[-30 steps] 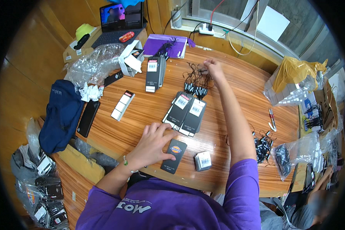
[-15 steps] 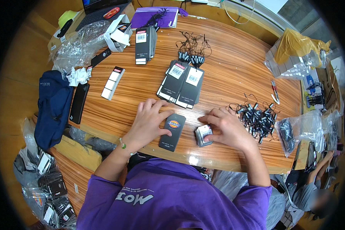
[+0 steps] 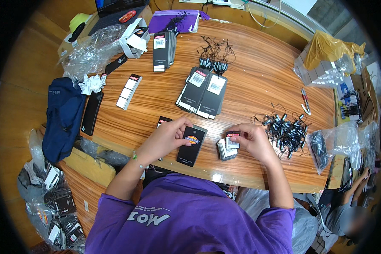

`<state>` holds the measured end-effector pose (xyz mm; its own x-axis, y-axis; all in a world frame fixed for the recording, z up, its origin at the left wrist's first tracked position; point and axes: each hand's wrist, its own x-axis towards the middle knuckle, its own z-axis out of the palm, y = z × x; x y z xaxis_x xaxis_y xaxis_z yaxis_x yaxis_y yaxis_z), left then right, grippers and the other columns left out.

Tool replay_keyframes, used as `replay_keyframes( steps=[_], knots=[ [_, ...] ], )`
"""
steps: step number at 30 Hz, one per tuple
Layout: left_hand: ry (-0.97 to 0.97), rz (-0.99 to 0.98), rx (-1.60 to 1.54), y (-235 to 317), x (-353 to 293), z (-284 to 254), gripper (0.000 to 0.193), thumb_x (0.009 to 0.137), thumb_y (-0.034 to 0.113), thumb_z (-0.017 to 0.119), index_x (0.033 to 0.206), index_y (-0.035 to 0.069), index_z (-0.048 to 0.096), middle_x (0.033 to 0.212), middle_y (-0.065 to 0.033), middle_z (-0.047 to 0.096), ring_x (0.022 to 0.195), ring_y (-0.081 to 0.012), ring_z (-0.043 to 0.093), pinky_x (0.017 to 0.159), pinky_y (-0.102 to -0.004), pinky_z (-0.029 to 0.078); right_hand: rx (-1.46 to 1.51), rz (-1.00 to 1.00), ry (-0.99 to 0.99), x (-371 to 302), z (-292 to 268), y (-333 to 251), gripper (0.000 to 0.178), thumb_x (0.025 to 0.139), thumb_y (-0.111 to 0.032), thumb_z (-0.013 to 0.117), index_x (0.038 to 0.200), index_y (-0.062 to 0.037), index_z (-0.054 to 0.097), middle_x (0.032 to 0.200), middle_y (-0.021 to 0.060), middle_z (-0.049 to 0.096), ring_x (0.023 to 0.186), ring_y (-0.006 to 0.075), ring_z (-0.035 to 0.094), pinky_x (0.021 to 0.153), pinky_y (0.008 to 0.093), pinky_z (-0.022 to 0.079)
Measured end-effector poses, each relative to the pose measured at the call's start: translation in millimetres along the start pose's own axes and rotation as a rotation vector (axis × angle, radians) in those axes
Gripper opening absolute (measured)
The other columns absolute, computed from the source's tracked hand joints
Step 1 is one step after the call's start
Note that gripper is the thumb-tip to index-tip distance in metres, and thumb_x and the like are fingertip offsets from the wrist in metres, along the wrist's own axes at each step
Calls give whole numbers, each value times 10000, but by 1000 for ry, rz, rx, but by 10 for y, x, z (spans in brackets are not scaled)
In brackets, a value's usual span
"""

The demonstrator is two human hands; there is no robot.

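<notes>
My left hand (image 3: 168, 138) is closed on the upper left edge of a dark hang tag (image 3: 189, 153) with a colourful oval logo, thumb on its face. Partly beneath that hand lies another dark tag (image 3: 164, 120) with a red-topped label. Between thumb and fingers, my right hand (image 3: 255, 140) pinches a small label card (image 3: 232, 144), dark and red at the top and white below. Under this card sits a small stack of similar cards (image 3: 227, 155). Just right of my right hand is a pile of black string loops (image 3: 287, 133) with small light-coloured pieces.
Beyond my hands lie stacked dark tags with strings attached (image 3: 211, 97), and another stack (image 3: 161, 55) farther back. White label strips (image 3: 127, 94) are on the left, near a blue pouch (image 3: 62, 114). Red-handled snips (image 3: 305, 101) and a plastic-wrapped bundle (image 3: 315, 70) lie right.
My right fingers have drawn a small label card up from the stack. My left fingers have closed on the logo tag, and a dark tag now shows beside that hand.
</notes>
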<state>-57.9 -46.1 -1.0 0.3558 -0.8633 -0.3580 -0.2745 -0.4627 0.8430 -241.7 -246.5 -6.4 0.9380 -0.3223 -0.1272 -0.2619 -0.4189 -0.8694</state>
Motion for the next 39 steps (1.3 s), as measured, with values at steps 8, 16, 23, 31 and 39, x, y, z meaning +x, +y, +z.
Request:
replay_keyframes(
  steps=[8,16,23,31,39],
  knots=[
    [278,364,396,-10,16,97,334,660,61,728,948,36,559,851,-50,575,847,-175,561,784,-295,446,68,28,5,-26,15,-15,199,751,-96,676,940,-36,661,591,16,507,507,63,368,475,233,340],
    [-5,35,-275,14,-14,18,236,775,9,645,979,-10,528,801,-54,627,731,-81,603,641,-184,466,200,11,-39,-37,0,-149,197,754,-98,681,940,-34,661,567,-30,476,513,42,362,478,216,330],
    [338,406,339,31,68,69,271,783,10,634,1032,-7,530,834,-35,636,762,-69,599,667,-183,461,262,-16,-19,-21,86,-296,237,736,-69,700,959,-33,628,580,-42,462,536,35,385,492,199,339],
    [154,179,-443,394,-84,148,353,757,-69,635,1079,-14,502,864,-100,641,795,-98,614,687,-194,487,338,-239,233,117,305,-422,197,740,-69,700,891,-14,585,626,-10,493,560,49,437,506,205,380],
    [332,272,-525,396,56,212,354,739,-114,610,1072,-38,519,908,-120,632,829,-122,609,731,-215,482,-71,-223,457,332,-815,-282,143,785,-154,652,865,-39,623,694,46,606,578,113,523,543,266,428]
  ],
)
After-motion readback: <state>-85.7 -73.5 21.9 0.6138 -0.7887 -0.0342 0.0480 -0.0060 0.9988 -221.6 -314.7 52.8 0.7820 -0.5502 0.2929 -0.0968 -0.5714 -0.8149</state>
